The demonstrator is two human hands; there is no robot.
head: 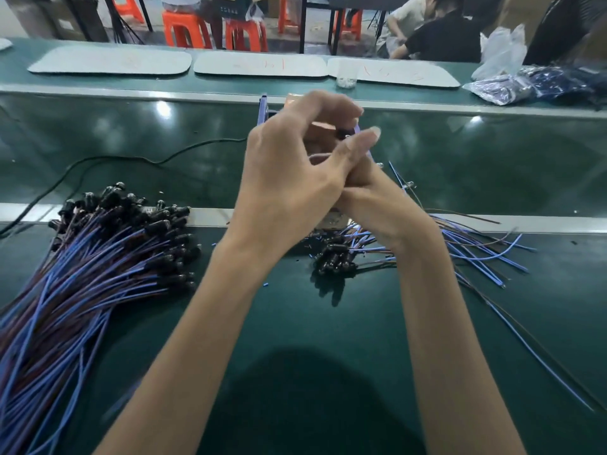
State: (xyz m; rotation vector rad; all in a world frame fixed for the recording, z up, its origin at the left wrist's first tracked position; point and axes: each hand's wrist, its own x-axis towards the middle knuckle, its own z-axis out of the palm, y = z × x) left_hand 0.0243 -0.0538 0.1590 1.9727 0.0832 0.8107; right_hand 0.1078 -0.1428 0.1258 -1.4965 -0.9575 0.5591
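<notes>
My left hand (289, 169) is raised over the middle of the green belt (328, 323). Its thumb and curled fingers pinch a small black-capped part (343, 134). My right hand (381, 208) comes up from below against the left palm, and the left hand hides its fingers. Thin blue wires (405, 187) run down beside the right hand. A blue-framed fixture (262, 108) stands behind both hands, mostly covered by them. A small heap of black-capped leads (333, 261) lies under my wrists.
A big bundle of blue and brown leads with black caps (108, 251) fills the left. Loose blue wires (483, 247) spread to the right. A black cable (98, 159) crosses the far belt. White pads (111, 60), a cup (346, 73) and bags (525, 83) sit beyond.
</notes>
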